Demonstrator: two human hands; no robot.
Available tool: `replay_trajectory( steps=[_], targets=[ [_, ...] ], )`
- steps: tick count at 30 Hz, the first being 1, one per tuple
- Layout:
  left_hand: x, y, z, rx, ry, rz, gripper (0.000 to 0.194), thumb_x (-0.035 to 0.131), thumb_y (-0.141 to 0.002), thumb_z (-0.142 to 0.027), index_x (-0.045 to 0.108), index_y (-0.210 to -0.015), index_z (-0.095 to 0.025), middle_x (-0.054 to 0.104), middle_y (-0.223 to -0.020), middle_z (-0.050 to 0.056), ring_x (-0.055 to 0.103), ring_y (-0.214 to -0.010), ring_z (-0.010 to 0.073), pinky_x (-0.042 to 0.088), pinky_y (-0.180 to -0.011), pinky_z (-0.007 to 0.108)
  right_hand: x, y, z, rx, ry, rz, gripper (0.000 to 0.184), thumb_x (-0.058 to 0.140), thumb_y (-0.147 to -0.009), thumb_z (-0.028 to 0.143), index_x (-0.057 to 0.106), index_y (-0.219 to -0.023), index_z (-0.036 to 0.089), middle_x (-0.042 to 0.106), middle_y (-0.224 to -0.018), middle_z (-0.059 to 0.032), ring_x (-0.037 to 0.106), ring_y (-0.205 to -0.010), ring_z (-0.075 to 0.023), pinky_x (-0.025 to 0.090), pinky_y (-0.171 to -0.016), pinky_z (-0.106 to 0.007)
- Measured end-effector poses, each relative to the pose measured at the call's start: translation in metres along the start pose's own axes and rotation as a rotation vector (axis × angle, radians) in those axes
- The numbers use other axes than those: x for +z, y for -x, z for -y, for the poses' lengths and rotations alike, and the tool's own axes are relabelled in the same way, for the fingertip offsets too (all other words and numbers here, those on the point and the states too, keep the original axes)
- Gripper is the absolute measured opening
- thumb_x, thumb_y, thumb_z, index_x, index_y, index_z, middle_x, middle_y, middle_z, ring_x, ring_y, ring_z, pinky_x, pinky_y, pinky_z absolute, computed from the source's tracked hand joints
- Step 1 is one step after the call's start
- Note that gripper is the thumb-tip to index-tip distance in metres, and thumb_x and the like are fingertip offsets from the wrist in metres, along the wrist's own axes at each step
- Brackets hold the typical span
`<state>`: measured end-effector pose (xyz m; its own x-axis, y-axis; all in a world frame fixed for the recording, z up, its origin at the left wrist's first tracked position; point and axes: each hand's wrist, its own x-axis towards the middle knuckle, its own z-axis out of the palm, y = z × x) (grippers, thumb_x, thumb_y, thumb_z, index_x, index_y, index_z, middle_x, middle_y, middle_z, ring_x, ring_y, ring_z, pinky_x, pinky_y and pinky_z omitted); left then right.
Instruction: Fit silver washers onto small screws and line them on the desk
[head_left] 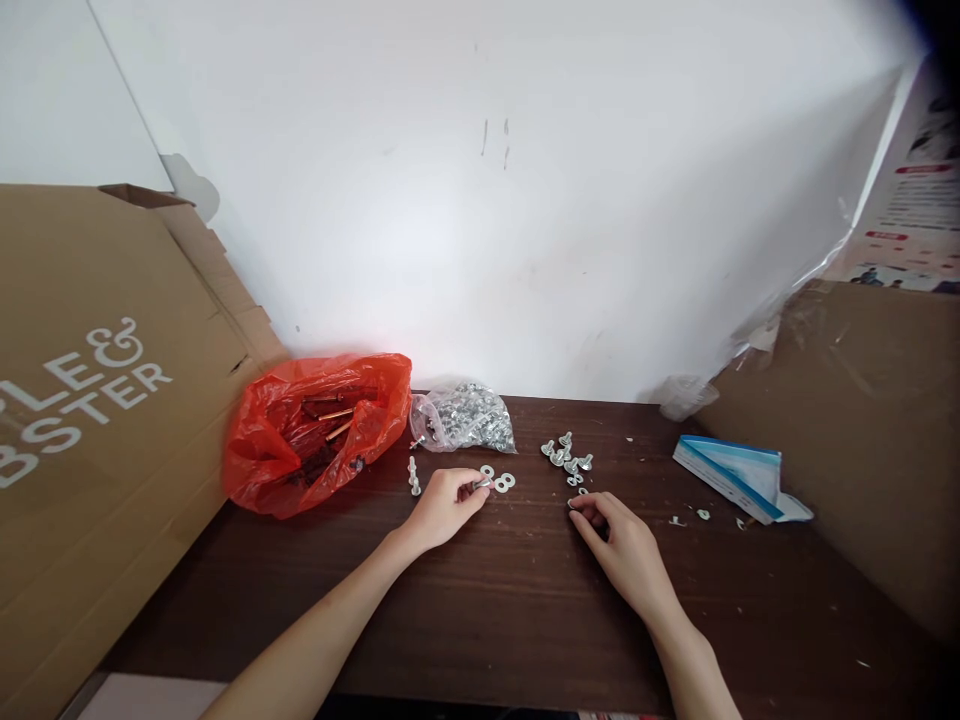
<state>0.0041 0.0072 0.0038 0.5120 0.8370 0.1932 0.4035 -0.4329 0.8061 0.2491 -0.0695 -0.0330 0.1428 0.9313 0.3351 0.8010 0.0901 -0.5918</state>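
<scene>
Currently, head view: a dark wooden desk carries small metal hardware, with both hands working above its middle.
Left hand: the left hand has thumb and fingers together, clamped on a metal bolt held nearly level, probably so that its end stays free of the fingertips.
Flat washers: three washers lie just beyond those fingertips, two of them overlapping, seemingly kept there for a short reach.
Right hand: the right hand is lowered near the desk, thumb and forefinger close together at a small ring; whether they grip it or merely touch it, I cannot tell.
Bolt cluster: several bolts with washers on them lie beyond the right hand, perhaps grouped to keep them apart from the bare bolts on the left.
Bags: a clear bag full of metal parts rests by the wall, next to a red bag whose mouth gapes, likely leaving its copper-coloured pieces within reach.
Hard to make out: the fingers cover part of the held bolt, so its full length is hidden; the clear bag's parts blur into one mass; the red bag's folds hide its depths; the printed carton is cut off at the left edge.
</scene>
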Motion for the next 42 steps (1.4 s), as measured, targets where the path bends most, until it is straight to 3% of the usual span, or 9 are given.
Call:
replay_trajectory(
  steps=[6, 13, 20, 26, 32, 36, 42],
  targets=[
    [-0.001, 0.0, 0.002, -0.013, -0.008, 0.015, 0.029, 0.049, -0.084, -0.031, 0.07, -0.091, -0.012, 0.064, -0.067, 0.003, 0.047, -0.057, 0.0118, 0.033, -0.055, 0.022, 0.002, 0.0, -0.002, 0.006, 0.001, 0.008, 0.021, 0.047, -0.085, 0.037, 0.06, -0.088, 0.02, 0.059, -0.077, -0.0044, 0.055, -0.069, -0.0191, 0.045, -0.065, -0.031],
    [0.0, 0.0, 0.002, 0.009, 0.02, -0.009, 0.031, 0.049, -0.085, -0.032, 0.071, -0.091, -0.012, 0.066, -0.074, 0.004, 0.045, -0.058, 0.0111, 0.031, -0.055, 0.022, 0.003, -0.002, 0.001, -0.044, 0.014, -0.071, 0.023, 0.048, -0.085, 0.039, 0.059, -0.077, 0.02, 0.061, -0.087, -0.0078, 0.059, -0.081, -0.0223, 0.047, -0.073, -0.034],
    [0.003, -0.001, 0.006, 0.003, 0.063, -0.066, 0.031, 0.05, -0.085, -0.035, 0.072, -0.091, -0.013, 0.069, -0.078, 0.005, 0.046, -0.058, 0.0119, 0.031, -0.054, 0.023, 0.004, -0.003, 0.009, -0.06, -0.071, -0.071, 0.025, 0.051, -0.085, 0.042, 0.062, -0.082, 0.019, 0.064, -0.083, -0.0078, 0.06, -0.07, -0.0201, 0.048, -0.063, -0.031],
    [0.004, 0.0, 0.004, -0.024, 0.111, -0.115, 0.03, 0.052, -0.084, -0.034, 0.072, -0.089, -0.012, 0.068, -0.073, 0.005, 0.046, -0.057, 0.0119, 0.032, -0.054, 0.023, 0.01, -0.028, 0.056, -0.03, -0.498, 0.018, 0.023, 0.059, -0.082, 0.042, 0.065, -0.084, 0.02, 0.067, -0.086, -0.0075, 0.063, -0.079, -0.0212, 0.05, -0.072, -0.032],
    [0.005, -0.003, 0.013, -0.058, 0.193, -0.213, 0.03, 0.055, -0.082, -0.036, 0.071, -0.091, -0.012, 0.063, -0.065, 0.003, 0.047, -0.056, 0.0116, 0.036, -0.053, 0.022, 0.046, -0.067, 0.094, -0.033, -0.854, 0.126, 0.022, 0.069, -0.074, 0.039, 0.067, -0.079, 0.019, 0.068, -0.077, -0.0041, 0.063, -0.069, -0.0177, 0.05, -0.067, -0.03],
    [0.004, -0.006, 0.016, -0.074, 0.269, -0.226, 0.033, 0.055, -0.082, -0.04, 0.07, -0.089, -0.012, 0.059, -0.063, 0.002, 0.05, -0.057, 0.0117, 0.038, -0.054, 0.022, 0.057, -0.073, 0.094, 0.101, -1.06, 0.084, 0.018, 0.073, -0.07, 0.033, 0.069, -0.078, 0.018, 0.068, -0.075, -0.0021, 0.062, -0.067, -0.0148, 0.051, -0.067, -0.028],
    [0.002, -0.008, 0.01, -0.124, 0.402, -0.241, 0.034, 0.055, -0.08, -0.044, 0.066, -0.084, -0.012, 0.053, -0.056, -0.001, 0.049, -0.055, 0.011, 0.036, -0.054, 0.022, 0.043, -0.081, 0.068, 0.481, -1.551, -0.027, 0.014, 0.073, -0.065, 0.015, 0.067, -0.077, 0.017, 0.067, -0.072, -0.0014, 0.064, -0.069, -0.0125, 0.056, -0.07, -0.025]
  ],
)
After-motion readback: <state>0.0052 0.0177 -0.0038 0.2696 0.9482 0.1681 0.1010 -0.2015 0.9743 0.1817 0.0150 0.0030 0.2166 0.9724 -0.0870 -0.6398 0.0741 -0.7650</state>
